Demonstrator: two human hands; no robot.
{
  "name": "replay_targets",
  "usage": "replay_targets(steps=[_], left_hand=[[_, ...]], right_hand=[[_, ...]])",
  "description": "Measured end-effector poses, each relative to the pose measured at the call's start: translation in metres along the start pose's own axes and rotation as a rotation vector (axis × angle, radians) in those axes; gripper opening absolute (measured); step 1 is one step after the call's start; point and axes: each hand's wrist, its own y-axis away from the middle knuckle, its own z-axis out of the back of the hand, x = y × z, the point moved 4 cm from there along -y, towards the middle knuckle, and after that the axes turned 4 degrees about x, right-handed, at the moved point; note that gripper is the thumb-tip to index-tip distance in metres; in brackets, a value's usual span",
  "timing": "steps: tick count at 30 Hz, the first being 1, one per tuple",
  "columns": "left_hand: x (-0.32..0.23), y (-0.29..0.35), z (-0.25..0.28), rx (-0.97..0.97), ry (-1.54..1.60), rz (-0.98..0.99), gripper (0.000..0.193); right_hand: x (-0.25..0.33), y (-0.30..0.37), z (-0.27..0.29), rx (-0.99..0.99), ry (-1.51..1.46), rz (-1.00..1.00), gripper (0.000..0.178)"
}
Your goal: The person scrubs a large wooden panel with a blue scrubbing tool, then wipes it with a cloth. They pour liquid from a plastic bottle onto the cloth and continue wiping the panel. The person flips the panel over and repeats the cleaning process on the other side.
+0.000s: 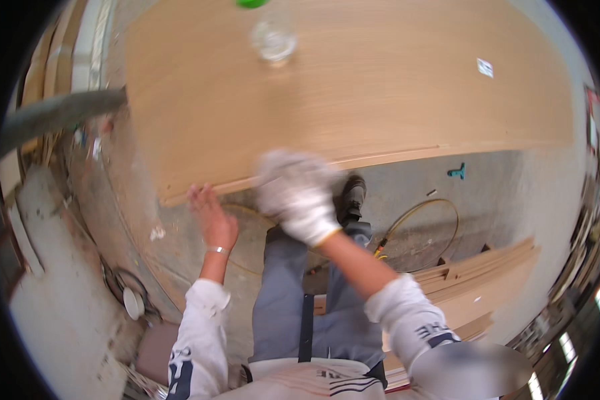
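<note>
A wide light-brown wooden panel point(380, 87) stretches across the view in front of me. My left hand point(213, 219) is bare, its fingers stretched out and touching the panel's near edge toward the left corner. My right hand point(299, 197) wears a whitish work glove and is over the same near edge, further right. Motion smears its fingers, so whether it holds anything is hidden. On the panel beyond my hands stands a clear bottle point(273, 41) with a green top point(251, 3), also blurred. A small white label point(485, 67) lies on the panel at the right.
A yellow hose point(420, 207) curls on the concrete floor beside my legs, near a small teal tool point(457, 171). Stacked boards point(477, 273) lie at the lower right. A grey pole-like bar point(63, 113) reaches toward the panel's left side. A white round object point(133, 303) sits at the lower left.
</note>
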Motion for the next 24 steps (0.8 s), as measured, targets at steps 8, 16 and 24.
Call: replay_targets(steps=[8, 16, 24], left_hand=[[0.015, 0.002, 0.025, 0.119, -0.182, -0.139, 0.101], [-0.205, -0.067, 0.027, 0.049, 0.068, -0.508, 0.085], [-0.477, -0.219, 0.024, -0.143, 0.293, -0.795, 0.059]], right_hand=[[-0.156, 0.059, 0.079, 0.025, 0.232, -0.246, 0.052], [-0.243, 0.125, 0.103, -0.987, -0.645, -0.763, 0.078], [-0.156, 0.086, 0.136, -1.084, -0.670, -0.619, 0.055]])
